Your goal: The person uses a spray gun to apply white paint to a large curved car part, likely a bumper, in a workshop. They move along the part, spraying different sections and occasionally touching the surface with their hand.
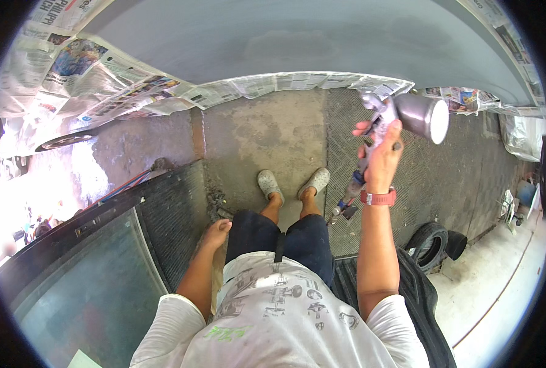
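Observation:
My right hand (383, 156) is wrapped round the handle of a spray gun (377, 116), raised in front of me on the right. A shiny metal cup (415, 115) with a white round end sticks out from the gun to the right. Below the grip hangs a blue and clear fitting (351, 188). Across the top stretches a smooth grey panel (322, 43) with faint darker patches, its lower edge lined with newspaper (273, 84). The gun is close to that edge in the picture. My left hand (216, 233) hangs by my left thigh, fingers curled, nothing visible in it.
A framed glass pane (95, 288) leans at the left, beside a black ribbed mat (175, 221). More newspaper (101, 80) covers the upper left. Right of me are a tyre (429, 245), black ridged sheeting (401, 288) and a plastic-wrapped thing (523, 136). A textured mat (346, 147) covers the floor ahead.

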Motion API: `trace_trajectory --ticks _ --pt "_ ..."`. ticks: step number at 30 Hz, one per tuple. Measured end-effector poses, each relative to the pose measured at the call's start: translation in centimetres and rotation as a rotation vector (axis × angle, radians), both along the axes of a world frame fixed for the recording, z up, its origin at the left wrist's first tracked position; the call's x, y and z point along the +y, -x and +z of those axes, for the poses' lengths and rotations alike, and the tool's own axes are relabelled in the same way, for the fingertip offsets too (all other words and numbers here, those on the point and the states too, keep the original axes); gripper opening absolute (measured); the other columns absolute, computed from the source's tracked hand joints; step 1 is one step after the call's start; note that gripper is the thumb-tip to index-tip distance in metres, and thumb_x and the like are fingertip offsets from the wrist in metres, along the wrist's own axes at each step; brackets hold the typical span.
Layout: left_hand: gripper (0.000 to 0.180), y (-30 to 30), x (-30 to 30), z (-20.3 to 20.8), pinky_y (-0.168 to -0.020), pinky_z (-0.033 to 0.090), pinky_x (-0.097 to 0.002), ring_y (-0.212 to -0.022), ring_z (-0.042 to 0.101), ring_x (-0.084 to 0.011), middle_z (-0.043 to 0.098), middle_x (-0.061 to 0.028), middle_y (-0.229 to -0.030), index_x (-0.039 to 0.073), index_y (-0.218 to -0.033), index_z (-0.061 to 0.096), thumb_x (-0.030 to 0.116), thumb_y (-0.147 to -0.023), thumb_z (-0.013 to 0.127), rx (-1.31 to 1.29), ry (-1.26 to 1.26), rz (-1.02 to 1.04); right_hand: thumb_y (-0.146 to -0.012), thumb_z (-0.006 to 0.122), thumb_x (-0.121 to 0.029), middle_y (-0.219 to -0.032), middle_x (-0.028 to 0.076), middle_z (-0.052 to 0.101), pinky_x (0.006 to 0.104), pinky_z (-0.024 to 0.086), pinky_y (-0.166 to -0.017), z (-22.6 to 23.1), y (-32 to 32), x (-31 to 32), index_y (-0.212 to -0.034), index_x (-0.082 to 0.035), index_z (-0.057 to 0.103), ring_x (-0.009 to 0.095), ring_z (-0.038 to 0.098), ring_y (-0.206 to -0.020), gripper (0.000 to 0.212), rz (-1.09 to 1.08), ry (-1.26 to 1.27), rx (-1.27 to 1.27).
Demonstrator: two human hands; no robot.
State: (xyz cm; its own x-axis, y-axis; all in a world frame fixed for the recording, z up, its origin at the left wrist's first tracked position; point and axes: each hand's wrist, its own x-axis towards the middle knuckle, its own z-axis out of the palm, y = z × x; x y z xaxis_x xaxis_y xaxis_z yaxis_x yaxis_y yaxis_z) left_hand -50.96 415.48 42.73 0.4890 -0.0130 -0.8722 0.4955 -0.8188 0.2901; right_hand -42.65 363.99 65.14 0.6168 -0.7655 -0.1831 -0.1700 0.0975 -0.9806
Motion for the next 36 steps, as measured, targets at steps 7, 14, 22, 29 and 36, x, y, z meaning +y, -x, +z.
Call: trace_trajectory --ticks 7,14,22,29,36 --pt "0.052 -0.7 -2.2 0.3 -0.113 0.051 -0.0416 -0.133 0.069 -0.0282 0.072 -0.014 -0.145 0.01 -0.149 0.064 0.044 -0.11 0.065 -0.024 0.143 0.077 -0.12 0.036 -0.051 -0.099 0.011 0.078 0.0231 0.05 -0.049 1.7 -4.0 7.2 -0.138 0.0 0.066 0.016 0.076 -0.085 0.062 0.324 -0.049 -0.008" --pt "0.051 -2.1 -5.0 2.6 -0.113 0.052 -0.0421 -0.134 0.068 -0.0298 0.071 -0.0169 -0.145 0.007 -0.15 0.063 0.041 -0.112 0.063 -0.007 0.18 0.11 -0.117 0.046 -0.053 -0.096 0.009 0.078 0.0233 0.048 -0.05 3.1 -5.6 8.4 -0.153 -0.004 0.062 0.01 0.073 -0.08 0.062 0.481 -0.156 -0.071" --pt "0.053 -0.4 -2.1 -0.6 -0.113 0.052 -0.0427 -0.133 0.069 -0.0298 0.071 -0.0169 -0.145 0.006 -0.147 0.066 0.043 -0.109 0.068 -0.015 0.136 0.03 -0.119 0.031 -0.056 -0.099 0.013 0.078 0.0228 0.051 -0.047 2.2 -2.8 2.5 -0.159 -0.01 0.055 0.017 0.076 -0.083 0.065 0.208 -0.004 -0.047" --pt "0.055 -1.9 -4.8 2.6 -0.111 0.053 -0.0413 -0.133 0.069 -0.0275 0.072 -0.0156 -0.145 0.008 -0.15 0.064 0.045 -0.109 0.067 0.025 0.028 -0.049 -0.109 0.038 -0.076 -0.117 0.016 0.079 0.023 0.052 -0.049 1.4 3.7 -2.1 -0.163 -0.009 0.047 0.019 0.078 -0.103 0.086 -0.095 0.11 -0.061" --pt "0.049 -6.8 -21.3 10.6 -0.114 0.052 -0.04 -0.137 0.066 -0.0264 0.066 -0.0146 -0.152 0.009 -0.156 0.059 0.036 -0.115 0.06 -0.043 0.686 -0.181 -0.105 0.038 -0.083 -0.119 0.012 0.077 0.0217 0.05 -0.053 0.6 6.6 0.6 -0.169 -0.01 0.04 0.015 0.074 -0.105 0.098 0.031 0.093 -0.04"
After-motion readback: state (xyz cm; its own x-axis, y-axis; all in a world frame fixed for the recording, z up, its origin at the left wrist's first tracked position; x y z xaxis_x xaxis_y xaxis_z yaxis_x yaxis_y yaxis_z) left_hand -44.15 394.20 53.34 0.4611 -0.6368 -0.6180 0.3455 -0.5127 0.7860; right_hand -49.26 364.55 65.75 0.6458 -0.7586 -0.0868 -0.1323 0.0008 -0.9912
